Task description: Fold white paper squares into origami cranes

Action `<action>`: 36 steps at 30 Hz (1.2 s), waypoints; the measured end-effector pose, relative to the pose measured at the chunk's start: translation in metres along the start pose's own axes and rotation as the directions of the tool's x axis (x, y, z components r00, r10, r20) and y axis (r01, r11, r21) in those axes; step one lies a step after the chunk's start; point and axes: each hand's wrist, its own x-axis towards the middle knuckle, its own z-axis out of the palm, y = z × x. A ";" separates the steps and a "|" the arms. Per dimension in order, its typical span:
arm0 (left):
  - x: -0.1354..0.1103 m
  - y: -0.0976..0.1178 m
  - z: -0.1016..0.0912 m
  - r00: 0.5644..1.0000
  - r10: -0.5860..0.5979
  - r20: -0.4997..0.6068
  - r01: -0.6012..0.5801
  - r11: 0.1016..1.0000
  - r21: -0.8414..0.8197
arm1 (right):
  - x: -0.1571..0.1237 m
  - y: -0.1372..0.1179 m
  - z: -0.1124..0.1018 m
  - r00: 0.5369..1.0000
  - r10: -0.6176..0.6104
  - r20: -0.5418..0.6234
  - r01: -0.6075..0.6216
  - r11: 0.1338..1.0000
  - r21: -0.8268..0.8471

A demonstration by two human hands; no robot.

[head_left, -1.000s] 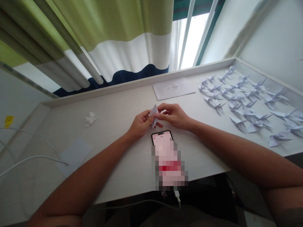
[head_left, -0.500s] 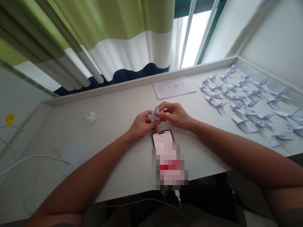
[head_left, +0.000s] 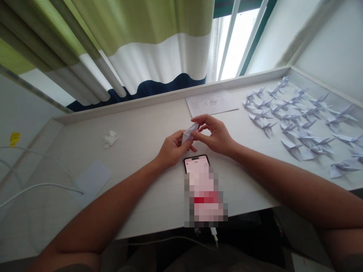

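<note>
Between my two hands is a small folded piece of white paper (head_left: 189, 133), held tilted above the desk just beyond the phone. My left hand (head_left: 173, 148) is closed on its lower left side, thumb in front and fingers behind. Thumb and fingertips of my right hand (head_left: 216, 134) pinch its upper right end. Below the hands lies a phone (head_left: 196, 163) with a lit pink screen, its lower part blurred out. Several folded paper cranes (head_left: 295, 117) rest at the right of the desk.
A printed sheet (head_left: 212, 103) lies near the raised back edge of the white desk (head_left: 136, 132). On the left are a crumpled tissue (head_left: 110, 139), a blank paper square (head_left: 93, 181) and a white cable (head_left: 42, 186). A charging cable (head_left: 214, 235) hangs from the phone.
The folded paper has turned from pointing up to leaning right. My right hand has shifted slightly, its fingers now at the paper's upper end. The whole view has moved a little.
</note>
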 end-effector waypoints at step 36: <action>0.002 0.001 -0.004 0.995 -0.088 -0.046 0.073 0.961 -0.266 | -0.001 -0.004 0.000 0.927 -0.345 0.147 0.370 0.783 -0.499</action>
